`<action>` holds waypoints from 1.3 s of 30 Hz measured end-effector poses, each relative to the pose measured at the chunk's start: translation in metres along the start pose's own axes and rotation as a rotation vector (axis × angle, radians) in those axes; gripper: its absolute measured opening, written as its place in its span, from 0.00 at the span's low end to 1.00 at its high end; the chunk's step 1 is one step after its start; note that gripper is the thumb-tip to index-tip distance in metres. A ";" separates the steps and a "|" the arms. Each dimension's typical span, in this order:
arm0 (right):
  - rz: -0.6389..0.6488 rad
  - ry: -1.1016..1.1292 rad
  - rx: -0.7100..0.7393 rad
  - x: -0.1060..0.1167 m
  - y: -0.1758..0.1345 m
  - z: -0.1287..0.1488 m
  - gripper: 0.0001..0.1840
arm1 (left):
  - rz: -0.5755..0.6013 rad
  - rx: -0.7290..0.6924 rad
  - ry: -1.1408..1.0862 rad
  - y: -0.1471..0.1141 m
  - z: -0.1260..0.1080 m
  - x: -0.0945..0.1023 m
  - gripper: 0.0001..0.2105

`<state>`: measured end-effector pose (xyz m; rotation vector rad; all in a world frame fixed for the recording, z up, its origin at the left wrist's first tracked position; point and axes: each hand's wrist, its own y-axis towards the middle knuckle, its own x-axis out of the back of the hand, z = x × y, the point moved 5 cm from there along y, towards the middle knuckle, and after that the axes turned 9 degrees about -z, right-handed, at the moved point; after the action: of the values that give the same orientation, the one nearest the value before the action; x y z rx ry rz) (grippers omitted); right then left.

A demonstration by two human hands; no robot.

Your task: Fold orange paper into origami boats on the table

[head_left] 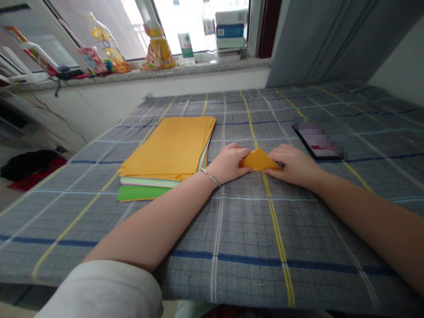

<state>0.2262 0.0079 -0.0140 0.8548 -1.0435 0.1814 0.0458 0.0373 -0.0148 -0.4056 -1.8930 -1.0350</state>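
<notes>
Between my two hands is a small piece of folded orange paper (260, 160), roughly a triangle with its peak pointing away from me. My left hand (231, 163) pinches its left corner, thumb on the near side and fingers behind. At the right corner, my right hand (291, 164) grips the paper in much the same way. A thin silver bracelet (214, 180) circles my left wrist. Left of my left hand lies a stack of coloured paper (168, 145), orange on top, with white and green sheets showing at its near edge.
A checked grey cloth (245, 229) covers the surface under my hands. To the right lies a tablet or phone (318, 141), its screen partly blurred. Beyond, the windowsill (198, 67) holds bottles, boxes and a yellow container (160, 48). A grey curtain (324, 39) hangs at right.
</notes>
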 end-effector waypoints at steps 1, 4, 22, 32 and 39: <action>-0.003 0.018 0.000 0.000 0.000 0.001 0.08 | 0.021 -0.012 0.018 0.000 0.000 -0.001 0.11; -0.001 0.070 -0.085 -0.003 0.001 -0.001 0.09 | 0.059 -0.001 0.014 0.001 -0.001 -0.004 0.12; 0.012 0.034 -0.201 -0.019 0.004 -0.013 0.16 | 0.037 0.032 0.054 -0.003 -0.010 -0.014 0.16; 0.068 -0.191 -0.048 -0.009 0.004 0.010 0.19 | 0.059 0.092 0.026 -0.003 -0.006 -0.008 0.23; -0.189 0.070 -0.233 0.002 0.007 0.008 0.19 | -0.187 0.455 -0.760 -0.003 0.011 -0.010 0.42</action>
<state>0.2189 0.0065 -0.0069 0.7248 -0.8927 -0.0690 0.0433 0.0455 -0.0269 -0.3860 -2.8093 -0.5511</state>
